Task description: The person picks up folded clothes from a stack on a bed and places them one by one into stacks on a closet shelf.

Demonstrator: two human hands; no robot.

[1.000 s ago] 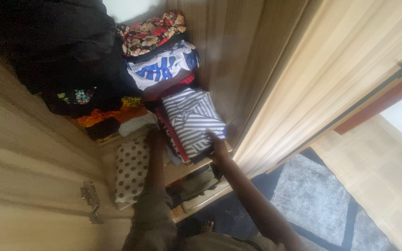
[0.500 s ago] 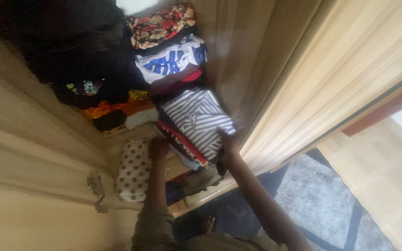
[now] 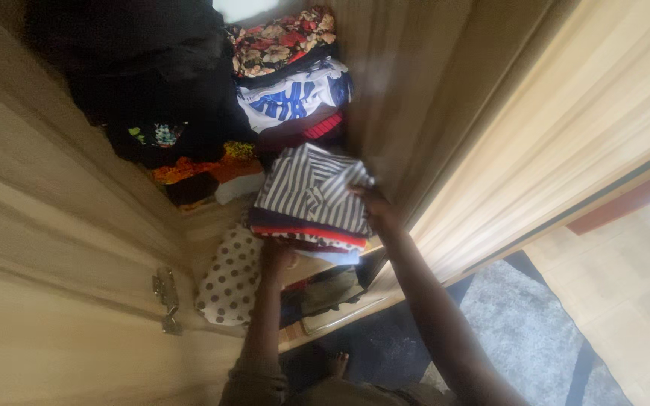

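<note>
A stack of folded clothes (image 3: pixel 306 225) with a grey-and-white striped shirt (image 3: pixel 310 188) on top rests at a wardrobe shelf. My left hand (image 3: pixel 276 256) grips the stack's near edge from underneath. My right hand (image 3: pixel 374 207) holds its right side, fingers against the striped shirt. A red garment and a dark one show as layers in the stack's edge.
Behind the stack lie more folded clothes: a white-and-blue top (image 3: pixel 295 98), a floral fabric (image 3: pixel 283 41), dark garments (image 3: pixel 152 75) and an orange piece (image 3: pixel 201 169). A polka-dot cloth (image 3: pixel 231 278) lies left. The wardrobe door with a hinge (image 3: pixel 165 297) is left; a grey rug (image 3: pixel 528 338) lies below.
Both hands have slid the striped-topped stack forward and lifted it slightly off the shelf. The left hand moved under its near edge, the right hand went up along its side.
</note>
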